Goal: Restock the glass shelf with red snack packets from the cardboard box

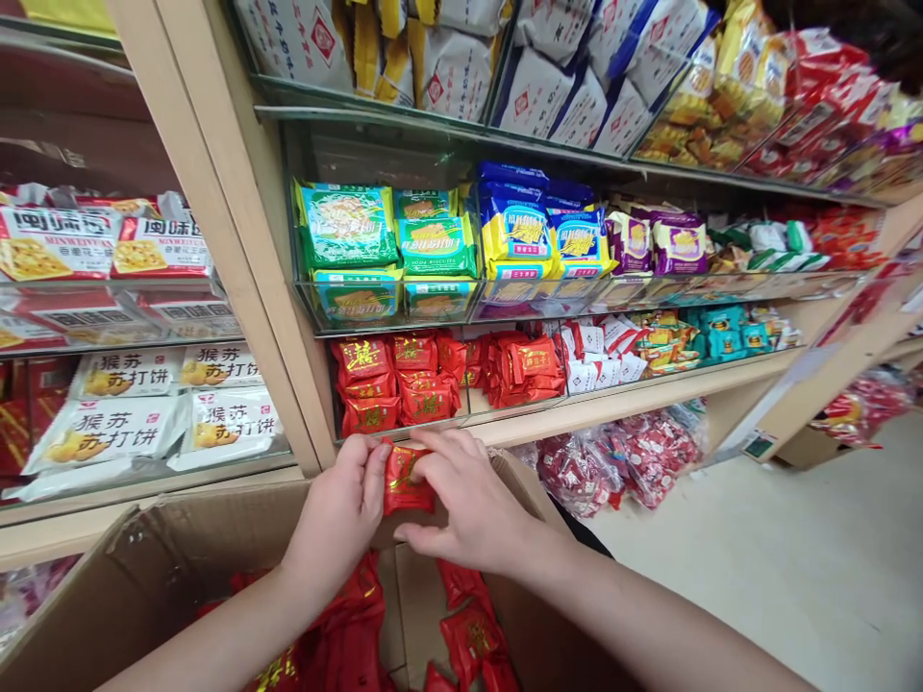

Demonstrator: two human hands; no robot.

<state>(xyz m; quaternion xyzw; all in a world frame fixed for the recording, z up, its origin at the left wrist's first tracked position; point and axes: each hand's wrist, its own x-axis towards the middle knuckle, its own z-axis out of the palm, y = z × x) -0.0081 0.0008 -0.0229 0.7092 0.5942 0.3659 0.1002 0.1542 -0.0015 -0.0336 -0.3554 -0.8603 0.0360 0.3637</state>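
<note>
My left hand (337,509) and my right hand (468,500) meet over an open cardboard box (165,557). Between them they grip red snack packets (404,478) with gold print, the fingers of both hands curled round the stack. Just above the hands is a clear shelf bin (375,384) packed with the same red packets. More red packets (468,634) lie loose in the bottom of the box below my wrists.
Wooden shelves with clear bins hold green biscuit packs (346,226), blue and yellow packs (515,226), purple packs (678,240) and white cracker packs (108,423). Bags of red sweets (620,461) sit low on the right. Pale floor (793,557) runs right.
</note>
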